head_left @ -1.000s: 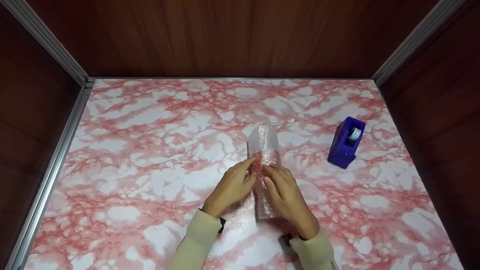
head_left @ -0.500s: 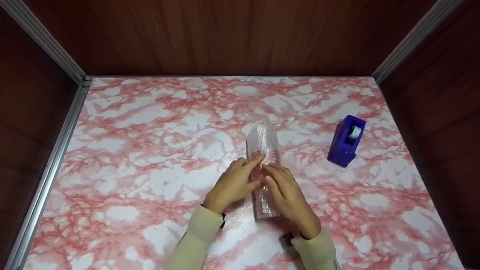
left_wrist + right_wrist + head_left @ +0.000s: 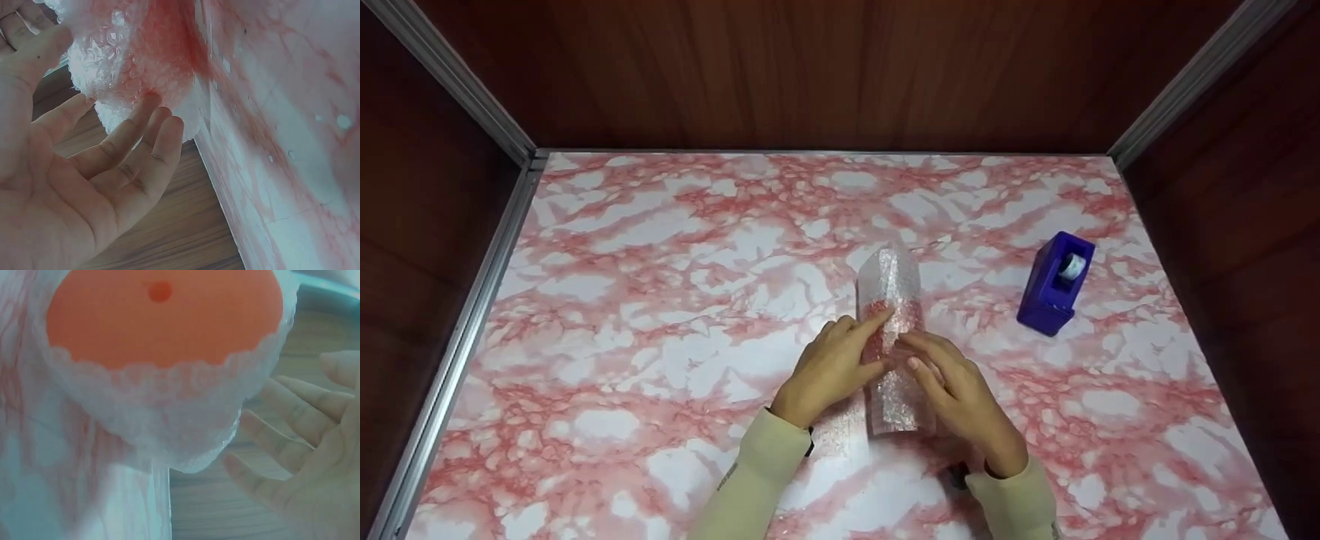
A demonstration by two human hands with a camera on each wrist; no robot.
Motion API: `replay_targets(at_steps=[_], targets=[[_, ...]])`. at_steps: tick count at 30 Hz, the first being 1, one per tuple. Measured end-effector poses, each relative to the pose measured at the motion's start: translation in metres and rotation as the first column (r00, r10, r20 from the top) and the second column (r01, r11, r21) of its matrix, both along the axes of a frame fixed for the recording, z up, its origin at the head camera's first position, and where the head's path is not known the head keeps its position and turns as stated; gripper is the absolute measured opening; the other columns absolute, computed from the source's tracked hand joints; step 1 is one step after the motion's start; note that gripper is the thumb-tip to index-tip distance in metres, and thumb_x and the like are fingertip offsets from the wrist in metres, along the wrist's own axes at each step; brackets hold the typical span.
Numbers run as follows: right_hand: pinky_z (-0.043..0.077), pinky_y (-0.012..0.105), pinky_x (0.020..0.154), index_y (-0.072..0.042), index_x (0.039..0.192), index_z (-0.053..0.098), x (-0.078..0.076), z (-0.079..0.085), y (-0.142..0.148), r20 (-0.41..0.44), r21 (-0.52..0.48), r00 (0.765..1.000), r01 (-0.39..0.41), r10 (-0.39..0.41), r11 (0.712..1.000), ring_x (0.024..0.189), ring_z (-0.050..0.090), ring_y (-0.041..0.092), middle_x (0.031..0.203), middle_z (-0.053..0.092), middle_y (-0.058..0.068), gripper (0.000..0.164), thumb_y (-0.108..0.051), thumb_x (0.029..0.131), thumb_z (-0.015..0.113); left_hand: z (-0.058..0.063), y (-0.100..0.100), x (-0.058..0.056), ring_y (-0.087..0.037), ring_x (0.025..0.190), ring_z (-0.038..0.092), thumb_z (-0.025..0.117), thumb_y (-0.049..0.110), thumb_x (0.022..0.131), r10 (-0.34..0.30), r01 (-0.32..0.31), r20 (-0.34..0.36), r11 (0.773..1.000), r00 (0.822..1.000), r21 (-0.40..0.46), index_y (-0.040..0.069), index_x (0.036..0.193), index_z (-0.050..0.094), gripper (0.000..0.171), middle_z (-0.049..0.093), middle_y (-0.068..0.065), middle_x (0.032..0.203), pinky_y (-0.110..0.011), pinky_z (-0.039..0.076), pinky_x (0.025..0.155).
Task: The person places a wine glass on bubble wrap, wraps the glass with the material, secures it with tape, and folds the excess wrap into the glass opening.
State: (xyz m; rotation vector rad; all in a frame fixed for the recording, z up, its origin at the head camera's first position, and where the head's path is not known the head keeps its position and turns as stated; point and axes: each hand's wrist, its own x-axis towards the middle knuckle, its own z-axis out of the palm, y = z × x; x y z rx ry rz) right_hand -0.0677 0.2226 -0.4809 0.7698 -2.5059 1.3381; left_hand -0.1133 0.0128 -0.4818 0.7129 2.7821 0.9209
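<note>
A roll of clear bubble wrap [image 3: 889,274] lies lengthwise on the table in the head view, wrapped around something reddish-orange. In the right wrist view the wrapped thing shows a round orange end [image 3: 163,332] with a small hole; its kind is unclear. My left hand [image 3: 829,367] rests on the roll's left side, index finger and thumb reaching over the top, and its other fingers lie along the side in the left wrist view. On the right, my right hand [image 3: 966,390] has loosely extended fingers at the wrap, their tips by its lower edge [image 3: 194,458].
A purple tape dispenser [image 3: 1054,289] with a white tape roll stands to the right of the hands. The table [image 3: 660,300] has a red and white marbled surface. Dark wooden panels [image 3: 825,75] with metal edging rise at the back and sides.
My left index finger and thumb have moved from the roll's left side over onto its top. My right hand has shifted slightly to the right.
</note>
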Motion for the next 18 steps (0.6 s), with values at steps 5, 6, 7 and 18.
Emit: replay_targets(at_steps=[5,6,7,18], targets=[[0.039,0.032,0.106,0.001,0.131,0.062,-0.005,0.002,0.007,-0.095,0.046,0.995,0.018,-0.013,0.999,0.122,0.055,0.031,0.129,0.062,0.015,0.038,0.004,0.094,0.065,-0.001,0.000,0.000,-0.025,0.100,0.058,0.073,0.043,0.091,-0.001,0.001,-0.001,1.000,1.000,-0.002,0.034,0.156,0.036,0.076,0.060,-0.009,0.120,-0.040,0.052,0.077],[0.039,0.033,0.106,0.001,0.130,0.062,-0.006,0.002,0.010,-0.113,0.055,0.993,0.029,-0.023,0.998,0.121,0.055,0.032,0.127,0.063,0.015,0.038,0.004,0.092,0.066,-0.001,0.000,0.000,-0.026,0.102,0.058,0.073,0.044,0.091,-0.001,0.001,-0.004,1.000,1.000,0.001,0.034,0.156,0.036,0.075,0.060,-0.009,0.121,-0.041,0.052,0.078],[0.039,0.035,0.106,0.001,0.129,0.063,-0.008,0.003,0.013,-0.124,0.063,0.992,0.045,-0.037,0.997,0.119,0.056,0.032,0.126,0.064,0.014,0.038,0.004,0.091,0.067,-0.001,0.000,0.000,-0.026,0.103,0.058,0.072,0.045,0.091,-0.002,0.002,-0.008,1.000,1.000,0.004,0.033,0.156,0.036,0.075,0.060,-0.010,0.121,-0.041,0.052,0.079],[0.043,0.040,0.089,0.003,0.117,0.069,-0.024,0.005,0.067,-0.244,0.118,0.922,0.336,-0.301,0.935,0.101,0.059,0.033,0.107,0.069,0.014,0.030,0.002,0.087,0.073,-0.002,-0.001,0.001,-0.027,0.108,0.056,0.068,0.051,0.092,-0.002,0.002,0.017,1.000,1.000,0.028,0.034,0.157,0.034,0.074,0.060,-0.010,0.123,-0.041,0.051,0.081]])
